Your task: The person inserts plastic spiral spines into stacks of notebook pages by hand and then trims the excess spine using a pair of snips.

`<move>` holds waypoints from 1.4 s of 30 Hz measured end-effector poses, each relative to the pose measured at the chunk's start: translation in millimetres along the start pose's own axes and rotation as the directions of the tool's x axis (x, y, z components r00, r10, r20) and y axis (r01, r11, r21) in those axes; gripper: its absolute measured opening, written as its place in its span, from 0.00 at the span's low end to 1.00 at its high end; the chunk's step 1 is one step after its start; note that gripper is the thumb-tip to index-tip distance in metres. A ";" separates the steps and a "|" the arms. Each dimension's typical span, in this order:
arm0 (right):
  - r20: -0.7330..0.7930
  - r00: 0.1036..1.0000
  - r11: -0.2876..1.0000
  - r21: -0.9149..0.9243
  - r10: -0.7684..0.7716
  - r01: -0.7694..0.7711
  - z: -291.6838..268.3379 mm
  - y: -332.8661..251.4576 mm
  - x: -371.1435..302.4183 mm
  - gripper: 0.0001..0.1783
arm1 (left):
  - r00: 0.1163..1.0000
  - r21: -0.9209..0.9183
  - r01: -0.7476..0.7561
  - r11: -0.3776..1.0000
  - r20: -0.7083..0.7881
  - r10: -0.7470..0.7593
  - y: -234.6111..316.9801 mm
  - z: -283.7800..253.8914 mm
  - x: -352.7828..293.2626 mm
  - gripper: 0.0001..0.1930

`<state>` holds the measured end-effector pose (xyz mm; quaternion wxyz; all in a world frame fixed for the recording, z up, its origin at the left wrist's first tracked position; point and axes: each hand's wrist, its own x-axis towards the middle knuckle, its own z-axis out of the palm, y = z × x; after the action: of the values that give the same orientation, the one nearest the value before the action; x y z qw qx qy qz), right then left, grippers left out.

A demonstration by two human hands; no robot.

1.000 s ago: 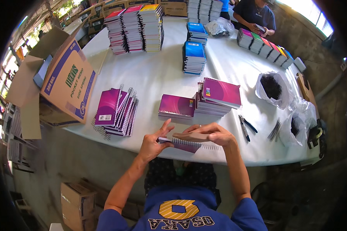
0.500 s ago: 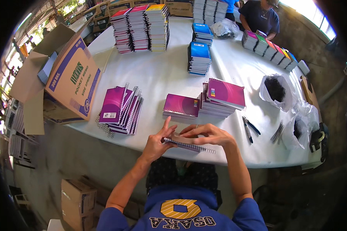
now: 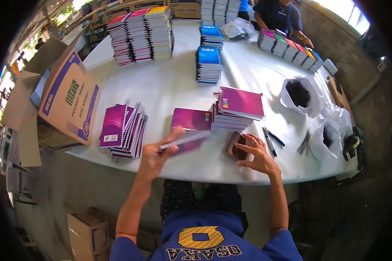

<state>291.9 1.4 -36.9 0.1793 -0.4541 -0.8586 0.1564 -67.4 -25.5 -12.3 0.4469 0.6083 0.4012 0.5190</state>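
Left hand (image 3: 154,156) grips spiral notebook (image 3: 185,140) above tabletop's (image 3: 170,91) near edge; right hand (image 3: 257,154) open on dark block (image 3: 236,145); best carry it level onto fanned purple stack (image 3: 122,130).

Bright, even daylight; strongest sources blown out at the upper right and upper left corners, leaving the white surface (image 3: 170,91) pale with soft, short shadows under the stacks. Heavy fisheye bend, straight edges curving toward a black vignette rim. Motion blur on the left hand (image 3: 154,156) and its spiral notebook (image 3: 185,140); centre otherwise sharp.
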 end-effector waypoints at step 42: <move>-0.496 0.752 0.870 0.014 0.434 -0.493 -25.9 18.4 -44.4 0.14 | 0.878 0.992 0.036 0.122 -0.090 0.470 65.8 -84.0 9.4 0.28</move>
<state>340.0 -23.1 -29.2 0.3166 -0.6868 -0.6537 0.0267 -147.7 -24.2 58.6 -0.2259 0.6865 0.6214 0.3025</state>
